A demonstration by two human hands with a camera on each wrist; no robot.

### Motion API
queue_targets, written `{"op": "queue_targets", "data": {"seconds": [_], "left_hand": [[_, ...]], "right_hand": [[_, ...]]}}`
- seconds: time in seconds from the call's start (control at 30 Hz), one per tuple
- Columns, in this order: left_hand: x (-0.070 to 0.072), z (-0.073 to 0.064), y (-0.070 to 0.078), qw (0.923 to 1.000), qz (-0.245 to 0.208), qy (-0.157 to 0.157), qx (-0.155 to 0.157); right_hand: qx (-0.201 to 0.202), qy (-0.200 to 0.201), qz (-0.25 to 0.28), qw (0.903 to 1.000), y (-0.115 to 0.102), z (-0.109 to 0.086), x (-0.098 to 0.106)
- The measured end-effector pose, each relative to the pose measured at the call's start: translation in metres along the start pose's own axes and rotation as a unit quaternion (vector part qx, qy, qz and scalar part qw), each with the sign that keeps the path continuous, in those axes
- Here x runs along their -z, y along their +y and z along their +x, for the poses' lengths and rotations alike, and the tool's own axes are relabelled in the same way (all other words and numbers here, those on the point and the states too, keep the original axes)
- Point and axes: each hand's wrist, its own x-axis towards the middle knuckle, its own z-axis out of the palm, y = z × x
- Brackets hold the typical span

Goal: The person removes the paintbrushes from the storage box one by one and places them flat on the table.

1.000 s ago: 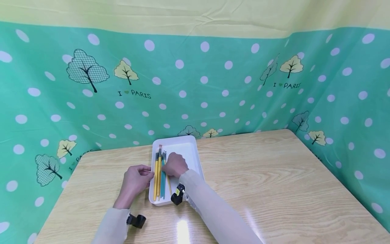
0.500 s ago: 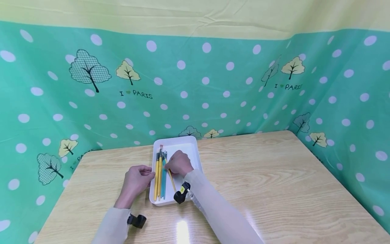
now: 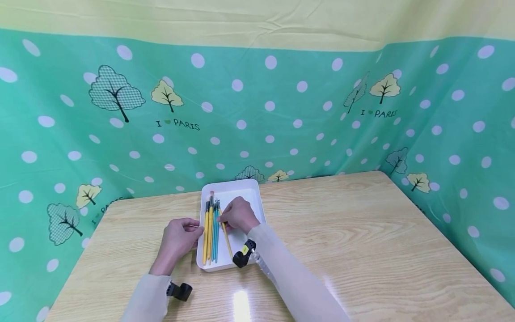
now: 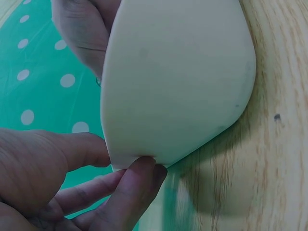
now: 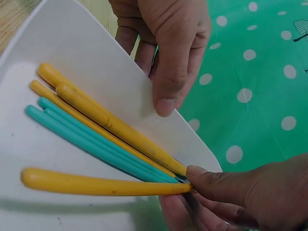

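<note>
A white tray (image 3: pixel 245 190) holds several paintbrushes side by side along its left part, bristles toward the far end. Yellow brushes (image 3: pixel 206 239) lie nearest the left wall, with teal brushes (image 3: pixel 215 248) beside them. My right hand (image 3: pixel 240 215) pinches a yellow paintbrush (image 5: pixel 96 185) near its ferrule, between thumb and fingers. Its handle slants away from the row, the tail end toward the tray's near side. My left hand (image 3: pixel 179 241) grips the tray's left wall, thumb (image 5: pixel 166 106) at the rim and fingers on the outside, as the left wrist view also shows.
The tray stands on a wood-grain table (image 3: pixel 342 232), close to its back edge. Behind and to both sides hangs a green dotted curtain (image 3: pixel 281 125). Black wrist cameras sit on the left wrist (image 3: pixel 179 291) and right wrist (image 3: pixel 244 254).
My right hand has shifted slightly to the right and away from me with the yellow paintbrush, whose tail end has swung rightward from the row. The left hand stays on the tray wall.
</note>
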Motion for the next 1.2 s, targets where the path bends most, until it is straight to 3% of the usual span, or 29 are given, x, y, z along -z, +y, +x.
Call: {"op": "queue_targets", "data": {"seconds": [0.2, 0.77, 1.2], "left_hand": [[0.000, -0.001, 0.001, 1.0000, -0.003, 0.002, -0.001], [-0.001, -0.001, -0.001, 1.0000, 0.000, 0.007, 0.005], [-0.002, -0.001, -0.001, 0.9999, 0.001, 0.011, 0.004]], "right_hand": [[0.009, 0.010, -0.003, 0.9999, 0.004, -0.002, 0.004], [-0.002, 0.010, 0.064, 0.9979, 0.005, -0.007, 0.018], [0.009, 0.020, 0.069, 0.9974, 0.011, -0.010, 0.027]]}}
